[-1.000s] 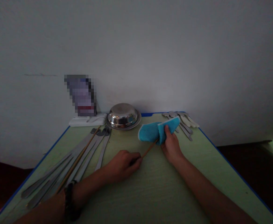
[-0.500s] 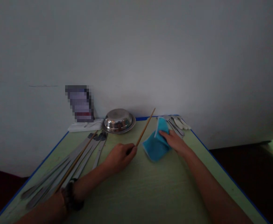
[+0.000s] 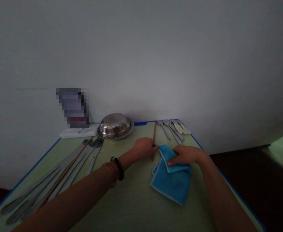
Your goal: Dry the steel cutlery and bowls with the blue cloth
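In the head view my left hand (image 3: pixel 145 148) is closed on a thin wooden chopstick (image 3: pixel 154 132). The chopstick's far end is at the table's back edge, beside the spoons, and its near end shows just below my fingers. My right hand (image 3: pixel 186 154) grips a folded blue cloth (image 3: pixel 172 185) with pale edging, which hangs over the table just right of my left hand. Beyond the cloth are several metal spoons and forks (image 3: pixel 171 127) and some white-handled pieces (image 3: pixel 177 127).
An upturned steel bowl (image 3: pixel 116 126) stands against the wall. Left of it a blurred-out upright panel (image 3: pixel 73 108) rises from a white base (image 3: pixel 79 131). Several long-handled metal utensils (image 3: pixel 66 172) and a wooden stick (image 3: pixel 68 169) lie along the left side of the green table (image 3: pixel 129 206).
My left hand has moved forward and right, lowering the chopstick from a raised slant toward the spoons. My right hand has drawn the cloth nearer, away from the cutlery.
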The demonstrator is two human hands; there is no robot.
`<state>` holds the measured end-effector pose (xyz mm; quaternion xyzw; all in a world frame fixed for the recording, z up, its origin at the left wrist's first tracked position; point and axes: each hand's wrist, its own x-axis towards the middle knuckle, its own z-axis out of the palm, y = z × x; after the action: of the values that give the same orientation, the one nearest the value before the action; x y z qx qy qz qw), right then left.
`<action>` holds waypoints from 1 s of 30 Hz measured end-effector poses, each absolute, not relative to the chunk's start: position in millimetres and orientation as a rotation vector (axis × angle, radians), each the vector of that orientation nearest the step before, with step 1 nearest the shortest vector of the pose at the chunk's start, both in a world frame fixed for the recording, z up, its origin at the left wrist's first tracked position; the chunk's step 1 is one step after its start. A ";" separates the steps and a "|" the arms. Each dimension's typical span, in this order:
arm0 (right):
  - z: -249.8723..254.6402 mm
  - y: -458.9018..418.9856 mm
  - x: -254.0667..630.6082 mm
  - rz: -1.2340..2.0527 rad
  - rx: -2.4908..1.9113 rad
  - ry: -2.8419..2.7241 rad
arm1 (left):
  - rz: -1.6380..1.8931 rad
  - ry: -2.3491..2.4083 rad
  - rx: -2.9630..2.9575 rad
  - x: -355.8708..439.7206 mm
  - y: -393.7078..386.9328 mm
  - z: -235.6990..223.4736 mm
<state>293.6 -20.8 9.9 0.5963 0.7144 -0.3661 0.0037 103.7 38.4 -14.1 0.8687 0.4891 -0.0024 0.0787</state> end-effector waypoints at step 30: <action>24.5 -30.6 295.3 -1.364 1.974 2.217 | 0.437 0.933 2.730 86.4 32.2 -28.6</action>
<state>295.3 -30.6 24.5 0.6031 0.6773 -0.4167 -0.0626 86.4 32.2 -28.6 0.9298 0.3176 0.1489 0.1114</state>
